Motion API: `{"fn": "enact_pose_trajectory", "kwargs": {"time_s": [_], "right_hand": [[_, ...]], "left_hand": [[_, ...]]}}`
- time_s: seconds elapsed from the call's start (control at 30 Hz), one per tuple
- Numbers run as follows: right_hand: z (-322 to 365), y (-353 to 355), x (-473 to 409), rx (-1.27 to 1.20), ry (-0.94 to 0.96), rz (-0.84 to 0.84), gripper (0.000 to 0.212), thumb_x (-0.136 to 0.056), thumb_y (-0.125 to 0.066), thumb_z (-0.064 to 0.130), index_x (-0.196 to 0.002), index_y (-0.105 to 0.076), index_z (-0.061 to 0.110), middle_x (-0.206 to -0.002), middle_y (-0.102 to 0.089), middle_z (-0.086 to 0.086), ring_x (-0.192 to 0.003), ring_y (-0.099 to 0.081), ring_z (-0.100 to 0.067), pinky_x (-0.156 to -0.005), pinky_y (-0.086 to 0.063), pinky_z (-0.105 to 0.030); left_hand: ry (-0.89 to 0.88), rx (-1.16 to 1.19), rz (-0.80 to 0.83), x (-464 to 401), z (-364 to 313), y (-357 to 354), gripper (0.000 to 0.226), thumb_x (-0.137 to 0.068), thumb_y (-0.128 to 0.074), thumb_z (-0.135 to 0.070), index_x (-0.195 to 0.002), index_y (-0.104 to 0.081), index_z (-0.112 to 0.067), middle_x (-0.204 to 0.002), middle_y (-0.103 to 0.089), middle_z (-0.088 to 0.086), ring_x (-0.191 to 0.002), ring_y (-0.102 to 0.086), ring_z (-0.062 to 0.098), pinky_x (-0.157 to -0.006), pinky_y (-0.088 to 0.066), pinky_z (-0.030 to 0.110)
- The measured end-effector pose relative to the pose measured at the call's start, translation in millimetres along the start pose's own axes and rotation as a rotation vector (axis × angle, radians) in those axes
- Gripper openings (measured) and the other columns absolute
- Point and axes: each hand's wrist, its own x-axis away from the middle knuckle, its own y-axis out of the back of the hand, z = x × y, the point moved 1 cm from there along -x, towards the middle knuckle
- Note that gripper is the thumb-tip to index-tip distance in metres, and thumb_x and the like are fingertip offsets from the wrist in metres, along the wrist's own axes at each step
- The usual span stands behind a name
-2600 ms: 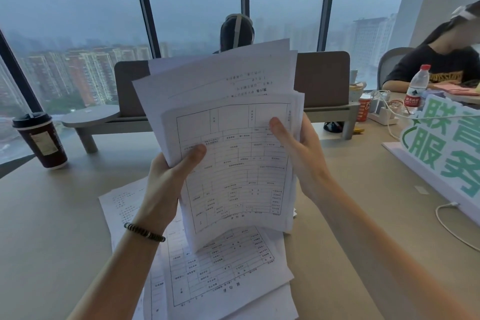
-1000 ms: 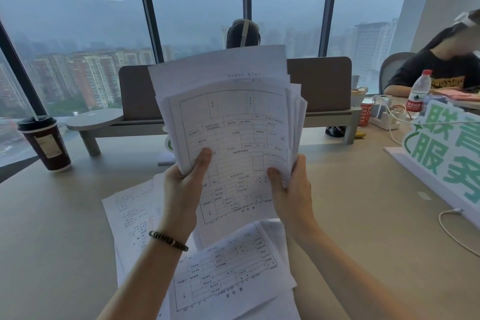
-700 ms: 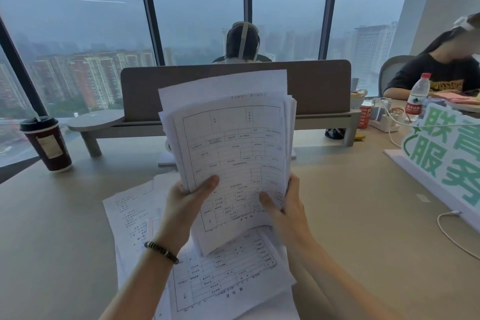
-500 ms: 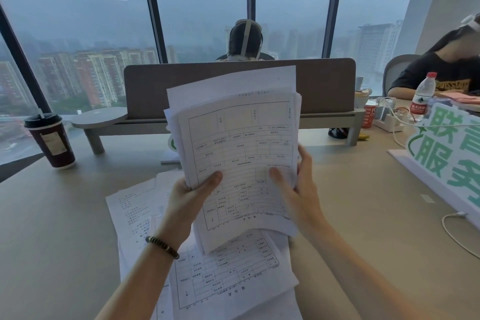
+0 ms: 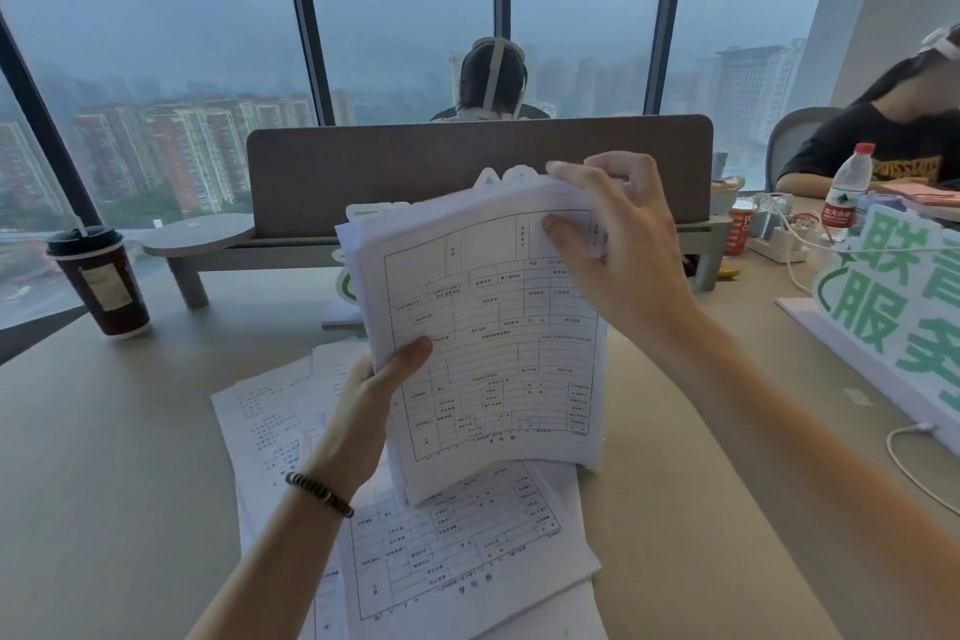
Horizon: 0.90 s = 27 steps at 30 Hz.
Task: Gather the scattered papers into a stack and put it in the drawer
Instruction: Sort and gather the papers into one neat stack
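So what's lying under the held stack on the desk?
More loose sheets lie fanned on the desk beneath the stack, printed forms facing up. How many is hidden, as the stack, the left hand and its forearm cover the overlaps.

The sign (image 5: 904, 307) at right bears large green characters 联, 服, 务. The forms' (image 5: 498, 343) print is too small to read.

- Stack of papers (image 5: 493, 338) held upright over loose sheets (image 5: 457, 546) lying on the desk (image 5: 104, 483).
- Coffee cup (image 5: 98, 281) far left; desk divider (image 5: 363, 172) behind the stack.
- Water bottle (image 5: 847, 192) and sign (image 5: 893, 296) at right.
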Motion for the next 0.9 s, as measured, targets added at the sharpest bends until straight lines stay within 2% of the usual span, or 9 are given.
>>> {"fn": "enact_pose_trajectory", "kwargs": {"time_s": [0.2,0.4,0.47,0.53,0.6,0.67,0.73,0.8,0.9], "right_hand": [[-6,-1,4,-0.013,0.098,-0.045,0.036,-0.095,-0.062,0.018,-0.130,-0.064,0.026,-0.133,-0.046,-0.010,-0.105,-0.038,-0.001,-0.090,-0.032,0.001],[-7,3,1,-0.123,0.053,-0.062,0.035,-0.094,-0.066,0.015,-0.127,-0.068,0.024,-0.134,-0.049,-0.005,-0.101,-0.046,0.000,-0.089,-0.040,-0.006],[-9,3,1,-0.284,-0.057,-0.050,0.054,-0.090,-0.071,0.019,-0.139,-0.054,0.035,-0.135,-0.046,0.002,-0.113,-0.048,0.005,-0.095,-0.044,-0.012],[-13,0,6,-0.594,-0.297,-0.008,0.076,-0.083,-0.080,0.028,-0.142,-0.036,0.048,-0.133,-0.052,0.001,-0.117,-0.060,-0.010,-0.092,-0.055,-0.031],[-21,-8,23,-0.897,-0.549,0.078,0.073,-0.077,-0.083,0.029,-0.137,-0.042,0.031,-0.120,-0.066,-0.008,-0.104,-0.070,-0.024,-0.082,-0.061,-0.042],[-27,-21,44,-0.947,-0.682,0.206,0.054,-0.076,-0.079,0.029,-0.125,-0.060,0.014,-0.109,-0.075,-0.005,-0.100,-0.072,-0.027,-0.083,-0.061,-0.047],[-32,-36,65,-0.907,-0.734,0.266,0.042,-0.076,-0.079,0.029,-0.114,-0.071,0.013,-0.105,-0.077,-0.002,-0.098,-0.074,-0.025,-0.085,-0.061,-0.047],[-32,-47,74,-0.850,-0.745,0.182,0.042,-0.073,-0.085,0.033,-0.109,-0.072,0.017,-0.104,-0.077,-0.002,-0.096,-0.074,-0.023,-0.080,-0.062,-0.044],[-22,-46,65,-0.615,-0.684,0.035,0.039,-0.072,-0.087,0.038,-0.103,-0.066,0.025,-0.099,-0.074,0.006,-0.087,-0.073,-0.012,-0.070,-0.063,-0.036]], "left_hand": [[-0.005,0.014,0.049,-2,-1,1,0.040,-0.088,-0.058,-0.030,-0.126,-0.064,-0.021,-0.125,-0.070,0.007,-0.117,-0.066,0.026,-0.099,-0.050,0.049],[-0.029,-0.093,0.049,0,4,4,0.037,-0.083,-0.071,-0.021,-0.119,-0.069,-0.015,-0.117,-0.074,0.007,-0.110,-0.070,0.026,-0.094,-0.055,0.046],[-0.052,-0.118,0.037,0,6,5,0.036,-0.084,-0.073,-0.021,-0.119,-0.069,-0.013,-0.116,-0.075,0.006,-0.110,-0.070,0.025,-0.093,-0.057,0.042],[-0.062,-0.121,0.035,-1,7,5,0.034,-0.086,-0.073,-0.021,-0.119,-0.069,-0.013,-0.116,-0.075,0.005,-0.109,-0.070,0.024,-0.091,-0.058,0.038],[-0.067,-0.126,0.046,-2,7,4,0.034,-0.086,-0.068,-0.022,-0.119,-0.069,-0.014,-0.115,-0.075,0.004,-0.108,-0.071,0.022,-0.088,-0.059,0.034],[-0.086,-0.136,0.045,-3,6,2,0.032,-0.085,-0.067,-0.023,-0.116,-0.070,-0.016,-0.112,-0.076,0.002,-0.105,-0.072,0.021,-0.083,-0.060,0.030],[-0.116,-0.164,0.007,-5,7,0,0.024,-0.088,-0.070,-0.026,-0.111,-0.072,-0.020,-0.109,-0.077,0.001,-0.103,-0.072,0.021,-0.082,-0.061,0.034],[-0.147,-0.198,-0.062,-5,7,-4,0.022,-0.085,-0.072,-0.034,-0.103,-0.075,-0.021,-0.104,-0.077,0.004,-0.098,-0.073,0.024,-0.081,-0.061,0.045],[-0.195,-0.233,-0.181,-6,3,-11,0.044,-0.082,-0.074,-0.043,-0.086,-0.072,0.001,-0.094,-0.072,0.027,-0.088,-0.069,0.043,-0.074,-0.057,0.064]]}}
